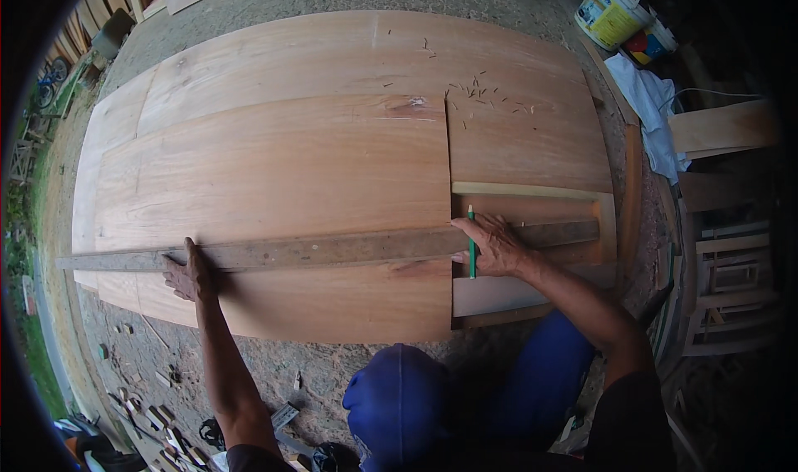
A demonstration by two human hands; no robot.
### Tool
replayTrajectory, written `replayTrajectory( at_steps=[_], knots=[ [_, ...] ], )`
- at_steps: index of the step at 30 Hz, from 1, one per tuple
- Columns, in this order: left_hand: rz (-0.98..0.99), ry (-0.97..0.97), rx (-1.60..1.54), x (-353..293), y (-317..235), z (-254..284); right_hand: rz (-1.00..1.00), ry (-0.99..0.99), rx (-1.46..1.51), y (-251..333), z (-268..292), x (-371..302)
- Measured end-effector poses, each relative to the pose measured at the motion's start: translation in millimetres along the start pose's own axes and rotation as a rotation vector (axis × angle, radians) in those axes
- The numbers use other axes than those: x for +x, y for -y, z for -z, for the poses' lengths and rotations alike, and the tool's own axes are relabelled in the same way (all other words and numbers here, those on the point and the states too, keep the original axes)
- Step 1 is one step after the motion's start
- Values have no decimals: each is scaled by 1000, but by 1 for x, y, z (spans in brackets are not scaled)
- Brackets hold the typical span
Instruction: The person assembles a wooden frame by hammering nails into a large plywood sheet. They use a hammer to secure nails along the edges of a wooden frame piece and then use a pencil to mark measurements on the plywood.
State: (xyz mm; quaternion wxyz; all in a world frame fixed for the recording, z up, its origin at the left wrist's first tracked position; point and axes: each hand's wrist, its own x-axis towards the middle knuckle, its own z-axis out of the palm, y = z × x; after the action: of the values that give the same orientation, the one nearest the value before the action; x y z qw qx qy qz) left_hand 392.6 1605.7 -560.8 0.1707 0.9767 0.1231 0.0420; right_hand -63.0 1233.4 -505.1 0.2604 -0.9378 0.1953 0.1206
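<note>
A long, narrow, weathered wooden straightedge [332, 250] lies across a pale plywood sheet [283, 164]. My left hand [188, 274] grips it towards its left end, thumb and fingers on opposite edges. Near the sheet's right edge, my right hand [492, 246] rests over the same strip. A green pencil [472, 260] stands out between its fingers, roughly crosswise to the strip. The straightedge runs on past the sheet over a wooden frame [611, 235] at the right. Part of the strip is hidden beneath my right hand.
Under the plywood lies a larger sheet [532, 139] with small nails [478, 89] scattered on it. Buckets [613, 10] and a white cloth [644, 106] are at the far right, wooden frames [731, 264] nearer. Wood offcuts [170, 430] litter the ground at the lower left.
</note>
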Motion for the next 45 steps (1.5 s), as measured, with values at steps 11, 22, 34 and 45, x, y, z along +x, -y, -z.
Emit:
replayTrajectory(
  at_steps=[11,22,34,45],
  knots=[
    [163,-27,-166,100,-11,14,-49,-24,-31,7,-13,7],
    [154,-101,-234,148,29,20,-211,133,69,12,-8,14],
    [187,-27,-98,163,2,20,-123,33,-145,20,-12,14],
    [119,-67,-204,163,9,11,-11,-52,-57,14,-15,13]
  ],
)
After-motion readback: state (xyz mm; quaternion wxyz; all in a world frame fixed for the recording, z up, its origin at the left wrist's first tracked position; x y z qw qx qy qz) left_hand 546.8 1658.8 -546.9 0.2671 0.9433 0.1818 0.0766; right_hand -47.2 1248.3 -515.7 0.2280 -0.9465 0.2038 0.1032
